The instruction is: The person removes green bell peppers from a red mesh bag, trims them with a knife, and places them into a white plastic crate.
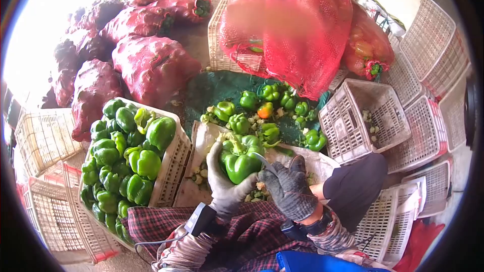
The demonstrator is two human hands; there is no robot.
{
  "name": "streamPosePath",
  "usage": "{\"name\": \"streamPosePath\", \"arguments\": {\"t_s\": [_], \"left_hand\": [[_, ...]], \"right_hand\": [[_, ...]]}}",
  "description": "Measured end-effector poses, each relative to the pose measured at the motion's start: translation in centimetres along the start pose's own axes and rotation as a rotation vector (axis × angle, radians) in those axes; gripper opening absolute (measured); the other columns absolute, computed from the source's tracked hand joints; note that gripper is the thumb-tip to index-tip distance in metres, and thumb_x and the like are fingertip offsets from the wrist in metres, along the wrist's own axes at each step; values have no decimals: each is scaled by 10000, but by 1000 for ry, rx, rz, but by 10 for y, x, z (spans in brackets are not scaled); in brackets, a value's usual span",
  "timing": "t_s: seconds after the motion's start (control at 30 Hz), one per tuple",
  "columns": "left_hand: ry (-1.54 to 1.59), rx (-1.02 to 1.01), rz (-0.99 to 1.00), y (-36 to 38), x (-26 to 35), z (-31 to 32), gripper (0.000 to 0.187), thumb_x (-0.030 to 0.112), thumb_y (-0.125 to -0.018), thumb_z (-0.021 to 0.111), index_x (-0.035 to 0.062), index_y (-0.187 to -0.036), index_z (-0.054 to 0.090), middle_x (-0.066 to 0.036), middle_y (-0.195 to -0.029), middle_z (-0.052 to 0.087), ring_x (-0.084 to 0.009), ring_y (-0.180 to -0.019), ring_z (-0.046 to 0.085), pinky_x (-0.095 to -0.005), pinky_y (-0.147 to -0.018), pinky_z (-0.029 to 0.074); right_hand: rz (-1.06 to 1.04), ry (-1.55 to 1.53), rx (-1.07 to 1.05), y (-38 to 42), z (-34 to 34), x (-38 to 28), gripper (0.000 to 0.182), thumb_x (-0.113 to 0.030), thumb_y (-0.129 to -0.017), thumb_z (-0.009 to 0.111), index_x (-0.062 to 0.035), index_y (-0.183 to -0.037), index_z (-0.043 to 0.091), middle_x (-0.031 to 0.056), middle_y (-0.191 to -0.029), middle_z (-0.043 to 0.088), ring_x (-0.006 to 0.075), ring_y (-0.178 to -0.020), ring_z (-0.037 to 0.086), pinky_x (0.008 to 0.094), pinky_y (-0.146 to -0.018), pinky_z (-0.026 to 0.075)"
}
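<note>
A large green pepper (241, 158) with its stem up is in my gloved left hand (224, 181), whose fingers and thumb wrap round its left side and underside. My right hand (290, 186), in a darker grey glove, is closed on a small curved blade (264, 161) at the pepper's right side. Whether the blade touches the skin is hard to tell. Beyond my hands, several loose green peppers (239, 124) and one orange-green pepper (265, 110) lie on a dark green sheet (199, 93).
To the left stands a crate (174, 163) heaped with green peppers. An open crate (343, 116) holding scraps stands at the right, near stacked crates (428, 35). Red mesh sacks (151, 65) lie back left; another sack (307, 35) rises ahead. Plaid cloth (242, 226) covers my lap.
</note>
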State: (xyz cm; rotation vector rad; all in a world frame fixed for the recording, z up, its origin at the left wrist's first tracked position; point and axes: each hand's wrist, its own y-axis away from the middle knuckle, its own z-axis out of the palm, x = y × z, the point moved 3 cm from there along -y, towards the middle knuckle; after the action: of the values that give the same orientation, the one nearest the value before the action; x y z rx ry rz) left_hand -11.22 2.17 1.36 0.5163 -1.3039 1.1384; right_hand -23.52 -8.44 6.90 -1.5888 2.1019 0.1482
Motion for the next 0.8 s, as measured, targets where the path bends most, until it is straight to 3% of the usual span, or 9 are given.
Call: {"name": "streamPosePath", "arguments": {"t_s": [0.03, 0.13, 0.27, 0.37, 0.43, 0.53, 0.57, 0.67, 0.8], "left_hand": [[-92, -36, 34, 0, -3, -4, 1137, 394, -628, 944, -29, -1452, 284, -165, -1345, 430, -260, -1251, 457, -407, -1082, 379], [-58, -48, 58, 2, -2, 0, 1139, 434, -642, 929, -28, -1455, 279, -163, -1352, 418, -260, -1263, 438, -413, -1088, 369], [84, -54, 26, 6, 0, 3, 1071, 373, -707, 904, -6, -1468, 252, -153, -1366, 403, -250, -1259, 439, -399, -1085, 376], [172, 22, -95, 9, 13, 9, 1014, 324, -742, 888, 21, -1470, 250, -141, -1350, 421, -238, -1233, 464, -385, -1058, 409], [156, 71, -137, 7, 18, 10, 945, 287, -771, 864, 41, -1460, 266, -130, -1314, 452, -226, -1173, 499, -375, -1008, 448], [197, 147, -257, 5, 29, 7, 869, 301, -819, 807, 46, -1452, 269, -130, -1299, 464, -224, -1145, 507, -367, -996, 450], [225, 171, -313, 2, 32, 7, 848, 311, -833, 787, 48, -1450, 268, -130, -1298, 465, -224, -1139, 509, -364, -994, 448], [86, 117, -217, -9, 23, -9, 670, 498, -928, 600, 33, -1372, 413, -118, -1249, 521, -207, -1137, 523, -348, -985, 448], [494, 40, -439, -6, 29, -1, 566, 482, -997, 490, 39, -1349, 481, -116, -1281, 560, -220, -1185, 548, -383, -1024, 452]], "right_hand": [[-75, -4, 72, -3, -4, 1, 190, -214, -949, 596, -71, -1055, 662, 137, -847, 650, 340, -728, 620, 497, -674, 406], [-258, 53, 165, -5, -8, 0, 214, -256, -970, 616, -62, -1052, 653, 148, -743, 662, 320, -589, 642, 429, -489, 459], [-168, -13, 81, -3, -10, -6, 210, -235, -966, 598, -74, -1088, 658, 146, -874, 678, 294, -659, 661, 418, -512, 475], [-227, 421, 3, 12, 11, -12, 212, -220, -963, 578, -99, -1117, 658, 136, -941, 669, 277, -665, 654, 410, -515, 476], [-135, 128, 121, 14, 37, -7, 217, -210, -962, 564, -117, -1137, 651, 126, -904, 653, 274, -617, 628, 429, -508, 463], [-145, 158, 101, 18, 46, -10, 224, -214, -965, 562, -120, -1150, 646, 135, -899, 656, 289, -643, 636, 460, -549, 471], [100, -19, 10, 25, 60, -2, 207, -211, -962, 563, -137, -1137, 646, 139, -876, 661, 314, -660, 641, 483, -575, 478], [-98, -113, 154, 22, 68, 6, 186, -197, -960, 556, -139, -1110, 648, 139, -851, 665, 337, -679, 650, 480, -582, 481], [-28, -32, -20, 2, 45, 6, 206, -140, -927, 573, -122, -1111, 663, 135, -898, 691, 333, -778, 674, 465, -697, 497]]}}
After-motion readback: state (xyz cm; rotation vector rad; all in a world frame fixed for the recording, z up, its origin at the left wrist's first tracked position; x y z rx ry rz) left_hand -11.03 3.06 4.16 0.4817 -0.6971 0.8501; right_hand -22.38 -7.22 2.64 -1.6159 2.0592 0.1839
